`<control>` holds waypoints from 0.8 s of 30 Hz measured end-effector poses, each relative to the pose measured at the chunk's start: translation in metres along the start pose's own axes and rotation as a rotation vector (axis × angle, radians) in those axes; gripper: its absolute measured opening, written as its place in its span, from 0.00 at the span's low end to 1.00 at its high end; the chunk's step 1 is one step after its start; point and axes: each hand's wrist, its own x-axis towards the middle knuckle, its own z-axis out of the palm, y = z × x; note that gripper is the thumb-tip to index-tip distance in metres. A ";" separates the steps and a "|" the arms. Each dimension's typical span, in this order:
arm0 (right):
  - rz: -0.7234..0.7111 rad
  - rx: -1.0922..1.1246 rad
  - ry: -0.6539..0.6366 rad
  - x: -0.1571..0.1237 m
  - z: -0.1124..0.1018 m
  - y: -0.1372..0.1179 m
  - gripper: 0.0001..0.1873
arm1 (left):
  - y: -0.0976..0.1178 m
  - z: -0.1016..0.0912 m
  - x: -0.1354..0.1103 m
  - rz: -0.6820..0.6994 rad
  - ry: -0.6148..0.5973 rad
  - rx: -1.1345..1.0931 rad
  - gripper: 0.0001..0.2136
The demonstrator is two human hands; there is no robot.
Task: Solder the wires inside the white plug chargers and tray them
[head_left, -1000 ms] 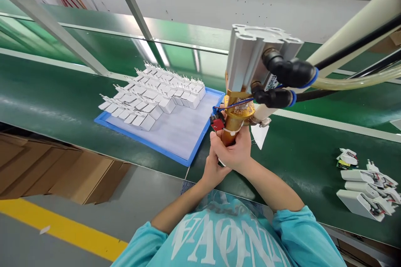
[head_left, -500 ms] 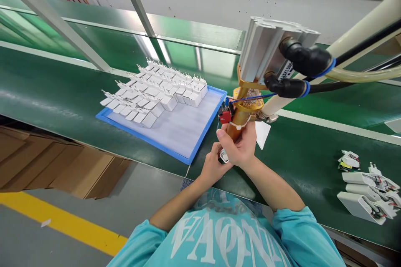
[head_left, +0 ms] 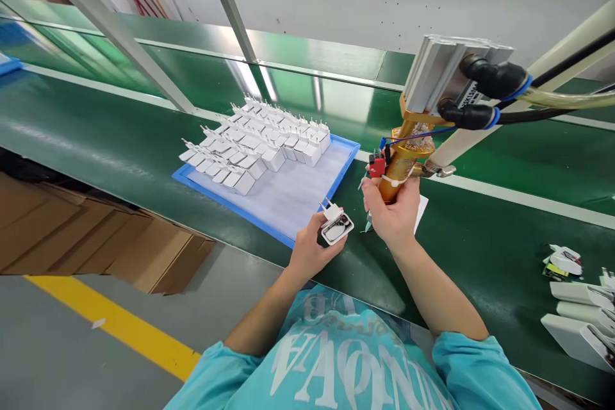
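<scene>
Between the fingers of my left hand [head_left: 311, 248] is a white plug adapter [head_left: 337, 225], its open side facing me and its two pins pointing up and away. Wiring and parts show inside the casing. My right hand [head_left: 394, 210] is wrapped round the gold barrel of a glue dispensing gun [head_left: 402, 163], which has a red switch on its side and a thin nozzle pointing down. The nozzle tip is apart from the adapter, to its right. A blue-rimmed tray [head_left: 307, 195] beside my left hand carries rows of white adapters [head_left: 262, 141] with pins up.
Several open white casings [head_left: 579, 314] with wires stand on the green bench [head_left: 480, 256] at the right, near a small circuit piece [head_left: 563, 262]. White paper [head_left: 421, 213] lies behind my right hand. Hoses run to the gun from the upper right. Cardboard boxes [head_left: 139, 256] sit lower left.
My left hand has drawn the adapter away from under the nozzle, to the left. My right hand and the gun have shifted right in the view, which has itself turned somewhat left.
</scene>
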 end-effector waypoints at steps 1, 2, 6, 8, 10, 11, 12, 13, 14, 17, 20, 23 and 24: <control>-0.005 -0.005 0.023 0.002 -0.001 -0.001 0.14 | 0.003 -0.004 0.000 -0.011 -0.024 -0.029 0.18; -0.010 -0.013 0.039 0.004 -0.002 -0.002 0.15 | 0.005 -0.008 0.001 -0.023 -0.046 -0.058 0.18; -0.006 -0.010 0.065 0.011 -0.006 -0.004 0.17 | 0.010 -0.020 0.003 -0.072 -0.090 -0.128 0.17; -0.005 -0.002 0.068 0.013 -0.007 -0.003 0.17 | 0.010 -0.023 0.003 -0.095 -0.091 -0.161 0.17; -0.011 -0.001 0.071 0.014 -0.008 -0.002 0.16 | 0.010 -0.024 0.003 -0.127 -0.099 -0.197 0.18; -0.012 -0.003 0.070 0.014 -0.008 -0.002 0.16 | 0.010 -0.025 0.003 -0.140 -0.103 -0.206 0.18; -0.012 -0.006 0.071 0.015 -0.008 -0.001 0.16 | 0.010 -0.026 0.003 -0.147 -0.105 -0.199 0.18; -0.009 -0.009 0.072 0.015 -0.008 -0.001 0.16 | 0.009 -0.027 0.004 -0.147 -0.103 -0.171 0.18; -0.006 -0.011 0.072 0.015 -0.008 0.000 0.16 | 0.007 -0.030 0.006 -0.139 -0.093 -0.121 0.18; 0.008 -0.015 0.069 0.016 -0.009 0.000 0.17 | -0.007 -0.041 0.021 -0.095 0.002 0.090 0.17; 0.016 -0.024 0.075 0.016 -0.011 0.001 0.17 | -0.031 -0.057 0.042 -0.094 0.079 0.227 0.19; 0.017 -0.032 0.072 0.017 -0.012 0.003 0.17 | -0.051 -0.074 0.059 -0.165 0.006 0.261 0.21; 0.016 -0.034 0.070 0.017 -0.012 0.004 0.17 | -0.055 -0.079 0.063 -0.192 -0.033 0.256 0.21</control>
